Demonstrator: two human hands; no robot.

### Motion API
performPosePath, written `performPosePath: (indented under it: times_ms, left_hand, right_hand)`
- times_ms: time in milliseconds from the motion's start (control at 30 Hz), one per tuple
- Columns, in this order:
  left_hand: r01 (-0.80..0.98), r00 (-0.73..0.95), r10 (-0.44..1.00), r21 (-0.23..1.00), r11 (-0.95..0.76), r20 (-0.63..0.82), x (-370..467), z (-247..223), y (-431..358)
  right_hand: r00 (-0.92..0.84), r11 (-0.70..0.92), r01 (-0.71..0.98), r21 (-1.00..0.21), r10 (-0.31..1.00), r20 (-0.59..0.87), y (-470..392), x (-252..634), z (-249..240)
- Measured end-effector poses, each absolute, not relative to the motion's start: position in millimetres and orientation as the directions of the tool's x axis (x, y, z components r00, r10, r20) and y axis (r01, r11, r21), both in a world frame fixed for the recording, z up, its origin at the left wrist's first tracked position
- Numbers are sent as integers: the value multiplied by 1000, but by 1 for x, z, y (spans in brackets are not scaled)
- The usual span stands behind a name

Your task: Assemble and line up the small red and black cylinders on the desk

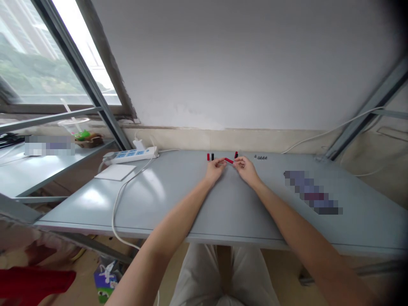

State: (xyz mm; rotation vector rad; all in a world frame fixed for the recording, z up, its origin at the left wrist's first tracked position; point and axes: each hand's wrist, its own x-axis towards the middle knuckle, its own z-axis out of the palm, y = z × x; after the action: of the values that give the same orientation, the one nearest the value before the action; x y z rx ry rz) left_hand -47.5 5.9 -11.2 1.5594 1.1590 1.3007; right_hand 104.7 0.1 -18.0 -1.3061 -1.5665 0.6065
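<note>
A short, slim red cylinder [229, 160] spans the gap between my two hands, near the back of the grey table. The fingertips of my left hand [216, 169] pinch its left end, and those of my right hand [246, 169] pinch the right end. Just behind my left hand, a small red cylinder [208, 157] and a black one [212, 157] stand upright side by side. Behind my right hand is another small red and black piece [236, 154], partly hidden by the fingers. Several tiny grey parts [261, 157], perhaps screws, sit in a row farther right.
A white power strip [132, 155] and a flat white square [115, 172] lie at the left of the table [153, 212]. Its white cable [118, 199] runs over the front edge. A blurred-out long object [312, 193] lies at right. The wall borders the back.
</note>
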Motion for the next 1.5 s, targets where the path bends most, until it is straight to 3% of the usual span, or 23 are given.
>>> performPosePath:
  times_ms: [267,500,600,867,1167,1500]
  left_hand:
    - [142,171,933,929,-342,317,-45,-8,-2]
    - [179,249,918,917,-356,308,-42,-6,-11]
    - [217,167,933,911,-350,318,-42,-6,-7]
    - [151,-278,920,958,-242,276,-62,-3,16]
    - [70,-352,921,986,-153,168,-75,-10,27]
    - [29,-369,922,993,-111,113,-75,-7,27]
  right_hand:
    - [-1,325,639,-697,907,422,-9,103,-15]
    - [43,276,669,-690,913,407,-6,106,-15]
    - [76,245,637,-731,924,375,1,106,-20]
    - [76,159,542,-825,969,236,27,89,-27]
    - [88,73,725,-684,976,198,47,53,-12]
    - [120,6,818,-575,976,182,54,38,-20]
